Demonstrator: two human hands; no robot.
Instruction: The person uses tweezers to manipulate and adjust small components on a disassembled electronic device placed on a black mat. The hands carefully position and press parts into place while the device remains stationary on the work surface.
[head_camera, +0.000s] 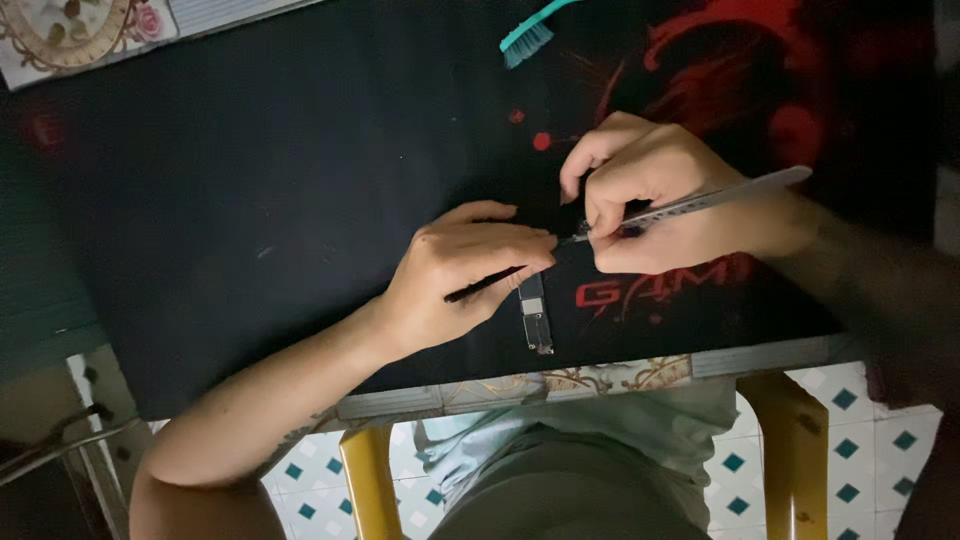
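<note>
Under both hands, narrow circuit board (535, 318), long axis toward the person.

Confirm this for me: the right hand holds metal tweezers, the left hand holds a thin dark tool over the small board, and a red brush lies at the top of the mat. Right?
Not quite: the brush is teal, not red, as the head view shows. The rest stands: right hand holds metal tweezers, left hand holds a thin dark tool over the small board, and the brush lies at the top of the mat.

A black mat (250, 180) with red artwork lies under both hands. Above them is a teal brush (527, 36). The right hand (655, 195) grips silver tweezers (720, 197). Below the hands, white floor tiles (860, 410) carry teal diamonds.
</note>
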